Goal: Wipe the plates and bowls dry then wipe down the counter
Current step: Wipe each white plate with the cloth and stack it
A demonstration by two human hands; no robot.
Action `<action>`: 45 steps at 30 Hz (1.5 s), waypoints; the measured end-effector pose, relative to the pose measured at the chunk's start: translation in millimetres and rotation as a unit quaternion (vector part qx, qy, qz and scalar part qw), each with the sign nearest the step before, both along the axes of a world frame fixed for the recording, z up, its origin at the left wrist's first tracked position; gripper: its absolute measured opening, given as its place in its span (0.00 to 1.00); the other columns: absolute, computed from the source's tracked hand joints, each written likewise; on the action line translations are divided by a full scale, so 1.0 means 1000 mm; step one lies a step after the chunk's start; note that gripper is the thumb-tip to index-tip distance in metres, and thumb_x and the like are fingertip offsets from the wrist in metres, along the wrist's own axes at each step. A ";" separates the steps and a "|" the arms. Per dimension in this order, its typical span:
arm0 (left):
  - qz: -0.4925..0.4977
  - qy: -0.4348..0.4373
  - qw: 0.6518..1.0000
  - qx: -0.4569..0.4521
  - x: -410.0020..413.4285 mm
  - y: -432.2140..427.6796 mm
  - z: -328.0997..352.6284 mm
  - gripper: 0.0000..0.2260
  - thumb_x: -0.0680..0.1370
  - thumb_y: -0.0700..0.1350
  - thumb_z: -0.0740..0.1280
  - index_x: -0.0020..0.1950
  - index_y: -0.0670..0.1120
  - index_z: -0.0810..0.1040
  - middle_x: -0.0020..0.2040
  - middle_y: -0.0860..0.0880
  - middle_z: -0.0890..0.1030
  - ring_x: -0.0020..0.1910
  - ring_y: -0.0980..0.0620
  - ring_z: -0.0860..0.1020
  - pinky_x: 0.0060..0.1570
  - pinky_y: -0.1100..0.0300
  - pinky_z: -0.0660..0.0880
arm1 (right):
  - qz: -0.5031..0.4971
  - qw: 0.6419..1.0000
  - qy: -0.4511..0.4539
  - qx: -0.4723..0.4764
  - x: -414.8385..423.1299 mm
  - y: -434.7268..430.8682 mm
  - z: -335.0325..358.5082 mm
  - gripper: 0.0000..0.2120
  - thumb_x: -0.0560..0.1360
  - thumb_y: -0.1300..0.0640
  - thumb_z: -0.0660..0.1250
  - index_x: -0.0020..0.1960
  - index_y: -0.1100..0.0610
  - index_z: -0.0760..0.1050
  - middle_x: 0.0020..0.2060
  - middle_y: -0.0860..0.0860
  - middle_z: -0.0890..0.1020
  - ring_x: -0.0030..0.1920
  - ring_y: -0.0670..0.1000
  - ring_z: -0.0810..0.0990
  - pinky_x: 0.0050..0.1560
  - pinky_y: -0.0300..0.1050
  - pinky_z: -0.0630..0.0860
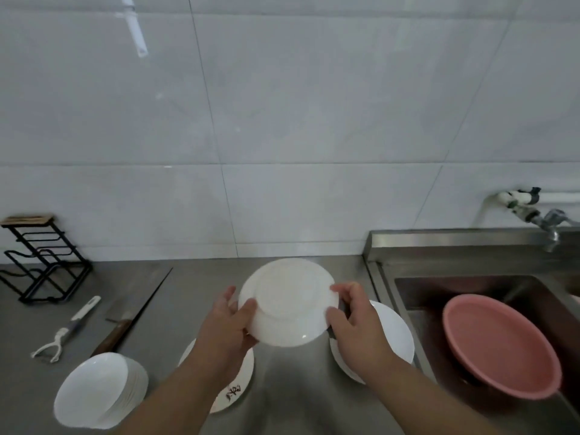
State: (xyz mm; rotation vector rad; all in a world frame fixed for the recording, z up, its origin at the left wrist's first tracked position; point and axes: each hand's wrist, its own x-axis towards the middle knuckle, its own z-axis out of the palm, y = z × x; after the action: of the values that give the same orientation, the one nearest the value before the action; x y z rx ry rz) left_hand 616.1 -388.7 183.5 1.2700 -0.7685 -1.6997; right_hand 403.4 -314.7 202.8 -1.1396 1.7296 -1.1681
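Note:
I hold a white plate (288, 301) tilted up above the grey counter (175, 296), its underside facing me. My left hand (230, 321) grips its left rim and my right hand (351, 318) grips its right rim. Under my left arm lies a white plate with dark writing (233, 394). A stack of white plates (392, 334) sits under my right hand. A stack of white bowls (97, 390) stands at the lower left. No cloth is visible.
A cleaver (120, 324) and a white peeler (62, 334) lie on the left of the counter, behind them a black wire rack (37, 262). At right is a steel sink (470, 262) holding a pink basin (499, 343), under a wall tap (546, 224).

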 end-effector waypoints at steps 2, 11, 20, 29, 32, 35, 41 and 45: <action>-0.032 0.069 0.997 0.000 0.004 -0.010 0.018 0.21 0.83 0.37 0.64 0.76 0.45 0.69 0.66 0.45 0.81 0.63 0.41 0.81 0.49 0.46 0.84 | 0.020 0.998 0.033 -0.040 -0.005 -0.004 0.011 0.17 0.76 0.61 0.66 0.57 0.40 0.72 0.34 0.44 0.72 0.34 0.47 0.71 0.37 0.48 0.72; -0.083 0.171 0.979 -0.070 0.020 -0.021 0.070 0.24 0.76 0.37 0.67 0.72 0.49 0.72 0.66 0.43 0.82 0.58 0.40 0.83 0.44 0.44 0.84 | -0.041 0.952 0.272 -0.133 -0.008 -0.018 0.059 0.15 0.78 0.54 0.68 0.63 0.44 0.72 0.38 0.42 0.77 0.45 0.43 0.77 0.43 0.37 0.71; -0.096 0.165 0.975 -0.115 0.019 -0.004 0.091 0.24 0.75 0.37 0.67 0.70 0.48 0.73 0.64 0.42 0.83 0.58 0.39 0.83 0.45 0.41 0.84 | 0.159 0.861 0.419 -0.241 0.012 -0.013 0.085 0.35 0.85 0.37 0.49 0.85 0.53 0.46 0.84 0.41 0.51 0.84 0.49 0.47 0.83 0.48 0.44; -0.128 0.161 0.967 -0.151 0.014 0.014 0.109 0.23 0.74 0.37 0.68 0.69 0.47 0.74 0.62 0.40 0.83 0.54 0.40 0.84 0.43 0.44 0.84 | 0.161 0.762 0.594 -0.200 0.024 -0.014 0.093 0.44 0.82 0.29 0.48 0.85 0.60 0.46 0.85 0.53 0.43 0.83 0.61 0.38 0.81 0.66 0.49; -0.117 0.152 0.969 -0.154 0.009 0.015 0.113 0.23 0.75 0.38 0.68 0.70 0.48 0.74 0.61 0.40 0.84 0.52 0.43 0.85 0.42 0.47 0.84 | 0.226 0.756 0.578 -0.205 0.046 -0.002 0.088 0.46 0.81 0.27 0.50 0.85 0.59 0.46 0.85 0.52 0.42 0.84 0.57 0.38 0.81 0.64 0.54; -0.107 0.157 0.970 -0.153 0.009 0.018 0.112 0.23 0.75 0.38 0.68 0.70 0.48 0.74 0.60 0.41 0.84 0.52 0.44 0.84 0.42 0.48 0.84 | 0.230 0.728 0.608 -0.218 0.042 0.001 0.086 0.45 0.82 0.28 0.50 0.85 0.60 0.50 0.85 0.53 0.47 0.84 0.56 0.41 0.81 0.61 0.55; -0.112 0.158 0.967 -0.162 0.005 0.028 0.108 0.23 0.74 0.37 0.68 0.69 0.47 0.73 0.62 0.39 0.83 0.56 0.38 0.84 0.42 0.44 0.84 | 0.143 0.778 0.578 -0.198 0.027 -0.007 0.092 0.44 0.82 0.29 0.50 0.84 0.60 0.51 0.85 0.53 0.46 0.84 0.60 0.40 0.82 0.64 0.53; -0.094 0.154 0.971 -0.159 0.005 0.025 0.108 0.23 0.74 0.37 0.67 0.70 0.48 0.74 0.60 0.41 0.84 0.51 0.43 0.84 0.40 0.48 0.84 | 0.216 0.736 0.595 -0.238 0.044 0.014 0.077 0.46 0.80 0.27 0.53 0.84 0.60 0.52 0.85 0.53 0.48 0.84 0.59 0.43 0.82 0.60 0.54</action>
State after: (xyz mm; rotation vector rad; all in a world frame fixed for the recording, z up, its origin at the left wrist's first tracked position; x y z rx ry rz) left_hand 621.2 -363.4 291.9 0.7117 -0.9478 -1.7817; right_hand 447.1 -300.3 279.5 -2.8694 1.7716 -0.5209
